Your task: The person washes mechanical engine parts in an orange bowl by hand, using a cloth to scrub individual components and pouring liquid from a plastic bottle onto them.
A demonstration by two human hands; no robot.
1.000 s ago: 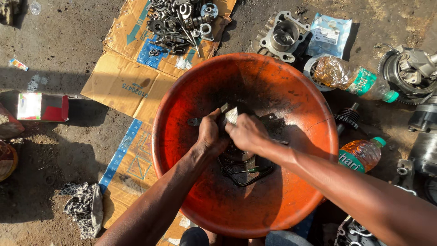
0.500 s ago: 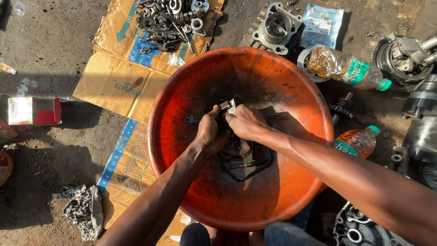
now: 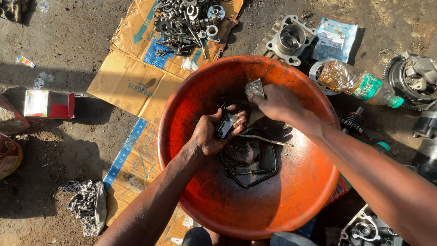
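L hand [image 3: 211, 134] cups a small dark metal part [image 3: 226, 125] over the orange basin [image 3: 191, 105], grip curled round it. R hand [image 3: 277, 102] just above, grip pinching a crumpled silvery scrap [image 3: 255, 87]. Risk: oily part could slip from wet fingers and drop back into the basin. Basin holds dark liquid w/ a black gasket [image 3: 248, 161] at centre.

Support: bare dirt ground [image 3: 68, 54], partly in shadow. Lying on it — flattened cardboard [image 3: 136, 77] bearing a heap of gears and bolts [image 3: 186, 23]; large orange basin [image 3: 291, 200]; finned engine cylinder [image 3: 289, 41]; clear plastic packet [image 3: 334, 38]; plastic bottle of amber liquid [image 3: 355, 82]; engine casing [image 3: 414, 79]; small red box [image 3: 48, 104]; patterned rag [image 3: 88, 205].
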